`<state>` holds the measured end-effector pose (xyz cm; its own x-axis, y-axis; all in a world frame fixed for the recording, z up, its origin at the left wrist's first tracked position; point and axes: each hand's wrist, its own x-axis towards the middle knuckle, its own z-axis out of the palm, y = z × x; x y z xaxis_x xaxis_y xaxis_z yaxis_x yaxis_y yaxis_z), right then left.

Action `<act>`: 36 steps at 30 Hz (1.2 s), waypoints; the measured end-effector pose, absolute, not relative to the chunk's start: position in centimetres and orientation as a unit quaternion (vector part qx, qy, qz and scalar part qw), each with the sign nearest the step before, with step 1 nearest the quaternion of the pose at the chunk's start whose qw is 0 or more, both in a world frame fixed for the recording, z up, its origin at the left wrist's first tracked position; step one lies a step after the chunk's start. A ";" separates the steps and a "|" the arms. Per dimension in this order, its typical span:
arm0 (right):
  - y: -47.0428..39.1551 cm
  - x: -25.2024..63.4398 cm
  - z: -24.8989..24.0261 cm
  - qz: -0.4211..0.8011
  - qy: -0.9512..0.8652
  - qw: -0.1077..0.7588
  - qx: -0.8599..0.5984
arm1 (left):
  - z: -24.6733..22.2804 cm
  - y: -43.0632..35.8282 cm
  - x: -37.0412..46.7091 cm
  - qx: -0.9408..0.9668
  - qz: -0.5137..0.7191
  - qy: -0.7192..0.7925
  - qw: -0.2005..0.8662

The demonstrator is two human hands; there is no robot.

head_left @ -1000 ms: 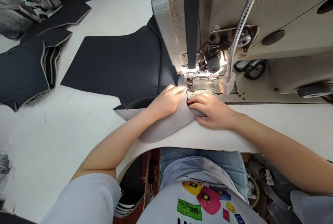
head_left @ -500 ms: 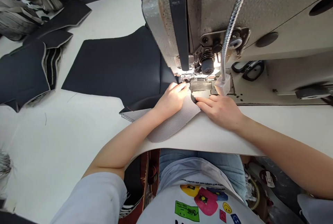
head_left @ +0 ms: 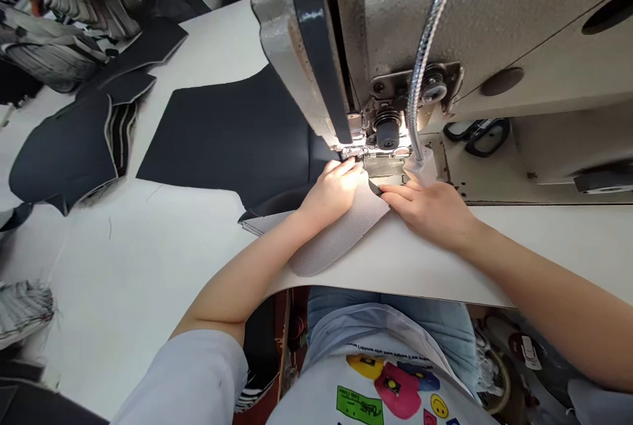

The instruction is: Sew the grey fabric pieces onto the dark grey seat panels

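A dark fabric panel [head_left: 232, 128] with a grey mesh backing [head_left: 341, 234] lies on the white table, one edge running to the needle area of the sewing machine [head_left: 316, 36]. Close in front of the presser foot, my left hand [head_left: 333, 191] has its fingers closed on the folded edge, grey backing showing under it. My right hand [head_left: 428, 211] is just to the right, fingers together, the tips gripping the panel's dark edge beside the metal needle plate [head_left: 388, 166]. Its thumb is hidden. The exact stitching spot is covered by my left fingers and machine parts.
Black-handled scissors [head_left: 487, 137] lie on the machine bed. A lamp on a flexible metal neck [head_left: 430, 36] hangs close above my right hand. Stacked dark panels [head_left: 64, 141] lie on the left, and bundled grey pieces [head_left: 54, 49] are piled at the far left.
The view has shifted slightly, so the table items appear farther right. Both hands keep nearly the same place on the panel by the needle; the panel shows little visible movement.
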<state>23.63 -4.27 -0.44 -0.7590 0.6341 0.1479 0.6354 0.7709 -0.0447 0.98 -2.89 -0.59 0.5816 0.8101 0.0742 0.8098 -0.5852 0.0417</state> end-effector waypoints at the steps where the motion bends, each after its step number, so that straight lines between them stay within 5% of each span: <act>1: -4.2 23.7 -0.4 -0.002 -0.937 0.073 -0.342 | -0.5 -2.9 1.1 0.890 0.036 0.454 0.001; 12: -4.2 23.7 -0.5 0.000 -0.933 0.072 -0.352 | 0.9 -3.9 2.3 0.821 -0.018 0.571 0.002; 36: -3.7 24.0 -1.0 0.008 -0.942 0.134 -0.306 | 0.5 -3.6 2.5 0.816 -0.014 0.578 -0.012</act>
<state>24.03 -3.74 -0.95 -0.7764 0.5793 0.2480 0.5752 0.8123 -0.0967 2.45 -3.59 0.50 0.3307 0.9437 -0.0094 0.9430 -0.3309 -0.0356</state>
